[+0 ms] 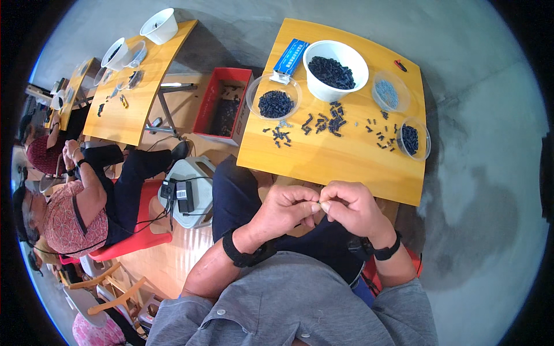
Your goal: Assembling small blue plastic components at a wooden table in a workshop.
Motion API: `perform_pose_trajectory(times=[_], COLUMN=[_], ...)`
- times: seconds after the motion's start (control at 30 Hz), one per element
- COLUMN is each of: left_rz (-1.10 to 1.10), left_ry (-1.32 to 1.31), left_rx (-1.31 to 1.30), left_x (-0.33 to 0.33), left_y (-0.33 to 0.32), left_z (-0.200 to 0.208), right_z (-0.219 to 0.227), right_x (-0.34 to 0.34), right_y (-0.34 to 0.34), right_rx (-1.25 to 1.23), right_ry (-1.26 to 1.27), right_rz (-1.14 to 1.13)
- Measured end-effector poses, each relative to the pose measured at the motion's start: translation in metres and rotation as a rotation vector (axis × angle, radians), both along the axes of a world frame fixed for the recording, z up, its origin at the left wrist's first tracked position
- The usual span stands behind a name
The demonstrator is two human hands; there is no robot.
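Both hands meeting tip to tip. Left forearm (212, 265) runs toward 1–2 o'clock, right forearm (398, 266) toward 11. Left hand (287, 206): thumb and index pinched, aimed at 3 o'clock. Right hand (354, 209) mirrors it, aimed at 9 – thumb on index, remaining fingers curled. Whatever's between the tips: can't tell.

The desk (346, 164) looks like smooth yellow wood with a soft sheen, and the floor (179, 245) has a glossy wood finish. The tub (317, 90) is smooth white plastic, the round bowl (254, 102) clear, shiny plastic. The small black parts (329, 72) resemble dull plastic; the shirt (271, 297) is matt grey cloth, the blue box (292, 53) glossy card
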State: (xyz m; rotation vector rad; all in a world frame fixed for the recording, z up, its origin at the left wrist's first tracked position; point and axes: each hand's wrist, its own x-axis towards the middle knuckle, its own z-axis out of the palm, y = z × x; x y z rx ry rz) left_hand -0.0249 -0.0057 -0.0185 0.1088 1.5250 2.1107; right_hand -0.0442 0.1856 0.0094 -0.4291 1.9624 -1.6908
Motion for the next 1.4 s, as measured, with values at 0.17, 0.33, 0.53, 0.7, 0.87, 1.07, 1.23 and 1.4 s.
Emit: perform_pose_trajectory(times=[0.17,0.33,0.53,0.7,0.87,1.07,1.23,1.4], left_rz=[-0.039,-0.02,0.022,0.023,0.077,0.052,0.061,0.054], left_ry=[-0.095,-0.069,-0.068,-0.068,-0.099,-0.057,-0.053,-0.067], left_rx=[0.06,0.03,0.02,-0.034,-0.035,-0.09,-0.089,-0.071], left_x=[0.005,0.006,0.008,0.008,0.01,0.011,0.011,0.011], left_y=[0.006,0.001,-0.001,0.004,0.005,0.006,0.006,0.005], left_z=[0.0,-0.008,-0.022,-0.023,-0.029,-0.033,-0.032,-0.03], right_z=[-0.081,-0.119,-0.124,-0.128,-0.131,-0.136,-0.134,-0.142], right_x=[-0.05,-0.092,-0.107,-0.107,-0.106,-0.106,-0.105,-0.106], right_y=[-0.002,-0.007,-0.025,-0.039,-0.045,-0.045,-0.048,-0.045], right_rx=[0.267,0.474,0.584,0.774,0.869,0.872,0.886,0.894], right_ry=[0.17,0.645,0.59,0.561,0.618,0.638,0.644,0.672], right_rz=[-0.317,-0.394,-0.399,-0.397,-0.421,-0.401,-0.407,-0.423])
